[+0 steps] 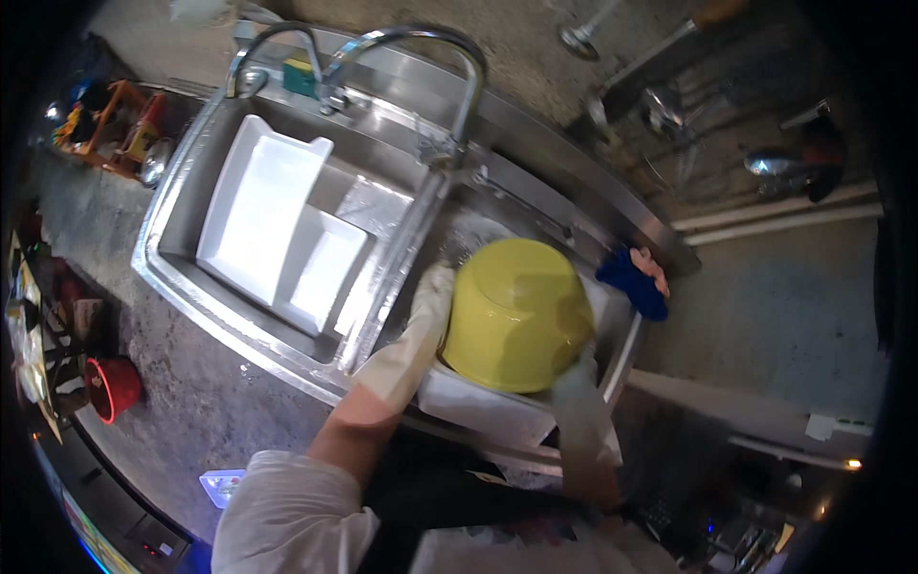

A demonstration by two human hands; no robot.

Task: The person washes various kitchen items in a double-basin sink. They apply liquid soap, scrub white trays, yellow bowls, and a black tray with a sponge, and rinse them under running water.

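Note:
A yellow-green plastic basin [518, 316], its underside towards me, is between my hands over the right bowl of a stainless-steel sink. At its left side my left hand [434, 290] grips it in a pale rubber glove. My right hand [577, 373], gloved too and blurred, is at its lower right side; those fingers are mostly hidden. Beneath the basin lies a white plastic container [484, 409]. White rectangular trays [258, 208] rest in the left bowl. Some water or suds show behind the basin.
Two curved faucets [473, 79] rise at the sink's back edge. A green and yellow sponge [300, 77] is near the left one. A blue cloth [635, 283] hangs at the right rim. Ladles and other utensils [661, 111] are at upper right. A red bucket [115, 387] is at left.

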